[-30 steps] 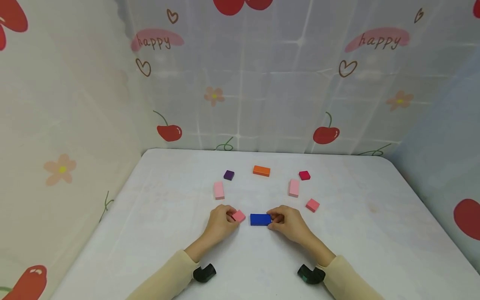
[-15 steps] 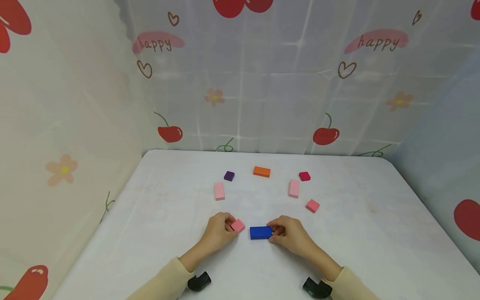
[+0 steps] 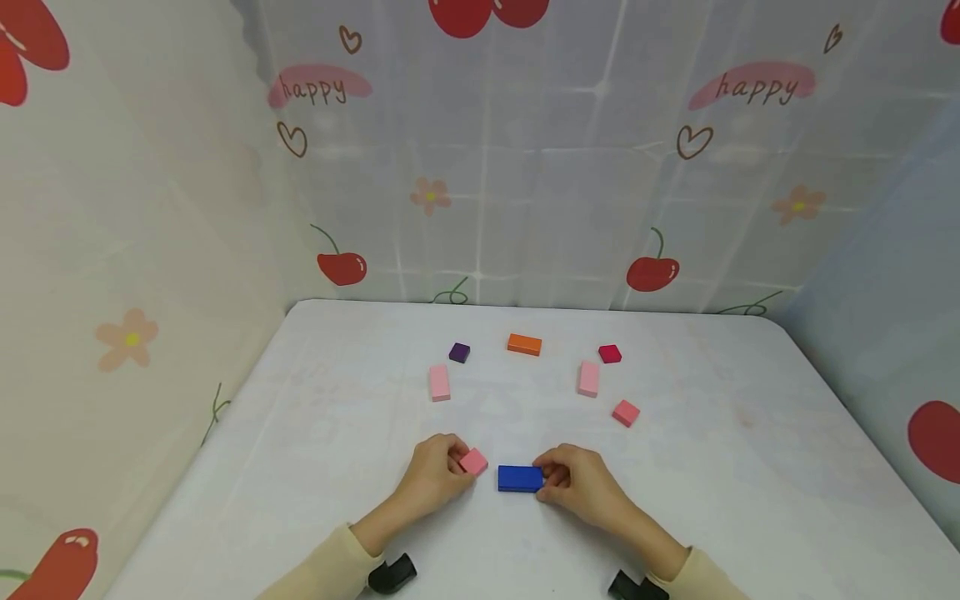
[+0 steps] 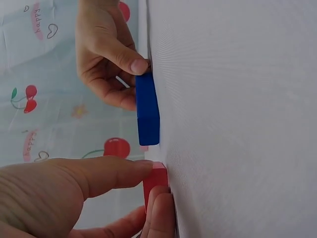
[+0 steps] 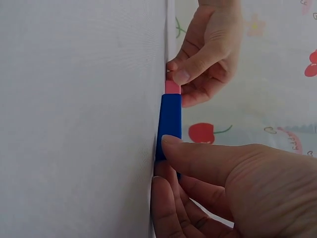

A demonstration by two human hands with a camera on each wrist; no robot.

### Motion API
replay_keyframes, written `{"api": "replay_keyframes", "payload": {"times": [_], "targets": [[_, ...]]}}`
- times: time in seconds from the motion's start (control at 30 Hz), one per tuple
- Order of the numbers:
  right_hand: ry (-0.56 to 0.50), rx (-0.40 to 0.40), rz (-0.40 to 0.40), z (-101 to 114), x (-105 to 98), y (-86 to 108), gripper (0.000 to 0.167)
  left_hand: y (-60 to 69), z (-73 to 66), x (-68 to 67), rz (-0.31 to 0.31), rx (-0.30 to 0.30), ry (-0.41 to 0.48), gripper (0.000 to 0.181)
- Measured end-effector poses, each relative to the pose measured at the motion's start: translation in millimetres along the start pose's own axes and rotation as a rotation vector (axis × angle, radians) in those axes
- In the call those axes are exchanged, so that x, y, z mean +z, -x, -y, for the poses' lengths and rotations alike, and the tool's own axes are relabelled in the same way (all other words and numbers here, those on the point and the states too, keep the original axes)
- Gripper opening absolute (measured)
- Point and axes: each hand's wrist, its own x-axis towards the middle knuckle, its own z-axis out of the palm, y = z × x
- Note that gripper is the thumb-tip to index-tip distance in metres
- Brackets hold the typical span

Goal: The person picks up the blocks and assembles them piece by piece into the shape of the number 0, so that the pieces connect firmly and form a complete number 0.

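Observation:
My left hand (image 3: 433, 472) pinches a small pink block (image 3: 473, 462) between thumb and fingers. From the other side, my right hand (image 3: 583, 486) pinches the right end of a blue rectangular block (image 3: 520, 478). A narrow gap separates the two blocks in the head view. In the left wrist view the blue block (image 4: 148, 111) lies along the table surface, with the pink block (image 4: 156, 183) partly covered by my left fingers. The right wrist view shows my thumb on the blue block (image 5: 171, 116); the pink block (image 5: 173, 88) appears just beyond it.
Farther back on the white table (image 3: 337, 417) lie a purple block (image 3: 460, 352), an orange block (image 3: 524, 344), a red block (image 3: 610, 353), a light pink block (image 3: 439, 383) on the left, another light pink block (image 3: 588, 378) on the right, and a coral block (image 3: 626, 413).
Both hands have drawn nearer to the table's front, bringing the pink block and the blue block along. The blocks farther back stay put; the whole view shifts slightly.

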Motion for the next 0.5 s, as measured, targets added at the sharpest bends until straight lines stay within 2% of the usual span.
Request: {"api": "replay_keyframes", "payload": {"times": [0.5], "targets": [[-0.023,-0.014,0.031,7.3,2.7,6.4,0.029,6.9,-2.0,-0.6,0.008,0.051,-0.017,0.025]]}}
